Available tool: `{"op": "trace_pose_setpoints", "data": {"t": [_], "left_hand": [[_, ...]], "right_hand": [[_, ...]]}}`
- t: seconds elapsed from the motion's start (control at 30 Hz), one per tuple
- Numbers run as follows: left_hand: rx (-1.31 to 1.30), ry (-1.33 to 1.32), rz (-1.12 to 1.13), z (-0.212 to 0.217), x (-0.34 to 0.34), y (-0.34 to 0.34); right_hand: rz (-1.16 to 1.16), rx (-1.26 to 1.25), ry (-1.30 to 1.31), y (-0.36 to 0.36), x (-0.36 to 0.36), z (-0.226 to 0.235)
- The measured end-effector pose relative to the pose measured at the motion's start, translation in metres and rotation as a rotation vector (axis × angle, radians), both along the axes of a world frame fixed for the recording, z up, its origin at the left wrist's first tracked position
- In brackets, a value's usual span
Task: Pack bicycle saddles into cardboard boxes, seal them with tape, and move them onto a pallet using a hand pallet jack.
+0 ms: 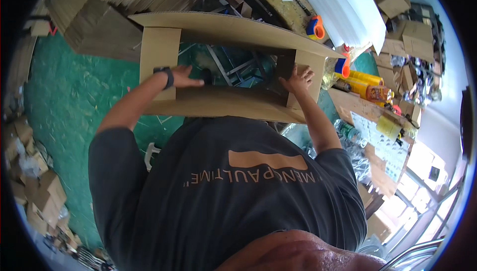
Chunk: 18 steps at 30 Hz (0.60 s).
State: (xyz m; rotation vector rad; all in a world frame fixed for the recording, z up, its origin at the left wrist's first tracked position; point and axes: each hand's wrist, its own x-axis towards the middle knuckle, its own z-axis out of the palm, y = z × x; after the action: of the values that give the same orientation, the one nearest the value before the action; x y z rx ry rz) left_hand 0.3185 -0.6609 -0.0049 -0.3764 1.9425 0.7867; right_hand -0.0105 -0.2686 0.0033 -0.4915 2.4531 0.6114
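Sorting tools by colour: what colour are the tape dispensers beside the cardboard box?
The tape dispensers are blue and orange, clearest in the head view, past the right hand.
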Motion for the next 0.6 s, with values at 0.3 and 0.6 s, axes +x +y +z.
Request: {"op": "trace_pose_setpoints", "data": {"t": [0.3, 0.6], "left_hand": [[0.193, 0.151, -0.078, 0.122, -0.007, -0.055], [-0.471, 1.125, -0.058, 0.014, -0.077, -0.006]], "right_hand": [[0.111, -0.663, -0.26, -0.027, -0.028, 0.098], [0.382, -0.698, 0.239, -0.068, -0.088, 0.098]]}}
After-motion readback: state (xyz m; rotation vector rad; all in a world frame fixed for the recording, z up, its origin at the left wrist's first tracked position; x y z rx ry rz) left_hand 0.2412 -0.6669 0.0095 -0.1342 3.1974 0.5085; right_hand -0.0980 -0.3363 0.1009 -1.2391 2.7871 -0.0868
